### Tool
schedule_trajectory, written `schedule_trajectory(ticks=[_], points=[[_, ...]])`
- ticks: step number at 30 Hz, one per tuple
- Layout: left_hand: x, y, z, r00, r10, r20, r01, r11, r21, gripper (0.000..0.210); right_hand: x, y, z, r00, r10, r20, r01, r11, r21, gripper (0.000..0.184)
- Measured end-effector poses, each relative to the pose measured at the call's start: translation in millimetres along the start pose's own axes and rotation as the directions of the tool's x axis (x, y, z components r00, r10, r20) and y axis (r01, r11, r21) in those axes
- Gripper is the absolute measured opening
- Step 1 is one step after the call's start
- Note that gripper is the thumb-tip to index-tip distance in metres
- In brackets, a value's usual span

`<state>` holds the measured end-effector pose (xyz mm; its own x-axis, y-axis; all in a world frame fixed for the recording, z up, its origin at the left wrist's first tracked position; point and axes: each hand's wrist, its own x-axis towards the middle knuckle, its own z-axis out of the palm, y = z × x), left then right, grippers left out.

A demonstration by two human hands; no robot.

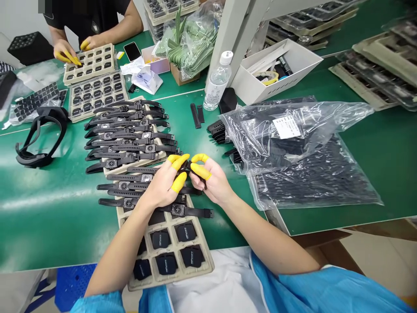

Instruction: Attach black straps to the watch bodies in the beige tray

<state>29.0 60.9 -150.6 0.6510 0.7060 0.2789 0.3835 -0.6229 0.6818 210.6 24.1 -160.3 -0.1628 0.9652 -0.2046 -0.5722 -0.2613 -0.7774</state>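
Small black piece (185,167) directly between left hand (167,182) and right hand (212,180)

On the bench (74,226), the near tray (185,275) juts past the front edge, with watches (177,210) lying across its far part and a second watch-laden tray (159,148) just behind it, while the left hand (166,184) and right hand (213,180) are above the near tray, a small item (186,167) between them. Over to the right lie bags of straps (309,176), an open box (291,80) behind them, a bottle (216,84) just left of that, and two loose straps (195,116) left of the bottle. Away to the left sits a headband (35,161), and farther back two more trays (97,94) before a co-worker (87,24).
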Motion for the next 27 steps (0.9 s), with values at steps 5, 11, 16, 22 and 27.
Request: schedule_trajectory(ticks=[5, 11, 16, 22, 27], points=[[-0.1, 0.3, 4.0, 0.999, -0.039, -0.038, 0.042, 0.996, 0.073, 0.039, 1.2, 4.9, -0.9, 0.999, -0.020, -0.032, 0.018, 0.998, -0.053, 0.043], [-1.3, -2.9, 7.5, 0.999, -0.038, 0.006, 0.037, 0.988, 0.152, 0.033, 2.1, 3.9, -1.9, 1.000, -0.023, -0.015, 0.023, 0.999, -0.045, 0.043], [-0.9, -2.4, 3.9, 0.999, -0.047, -0.012, 0.047, 0.997, 0.063, 0.035, 5.1, 2.4, -1.5, 1.000, 0.016, 0.014, -0.017, 0.997, 0.077, 0.041], [-1.7, -1.5, 2.8, 0.997, -0.081, -0.014, 0.082, 0.994, 0.067, 0.037, 7.9, 6.9, -2.0, 1.000, 0.017, 0.017, -0.018, 0.995, 0.100, 0.042], [1.1, -2.1, -1.7, 0.995, -0.099, -0.008, 0.099, 0.993, 0.066, 0.036, 11.4, 10.6, -2.7, 0.999, 0.010, 0.043, -0.012, 0.999, 0.044, 0.041]])
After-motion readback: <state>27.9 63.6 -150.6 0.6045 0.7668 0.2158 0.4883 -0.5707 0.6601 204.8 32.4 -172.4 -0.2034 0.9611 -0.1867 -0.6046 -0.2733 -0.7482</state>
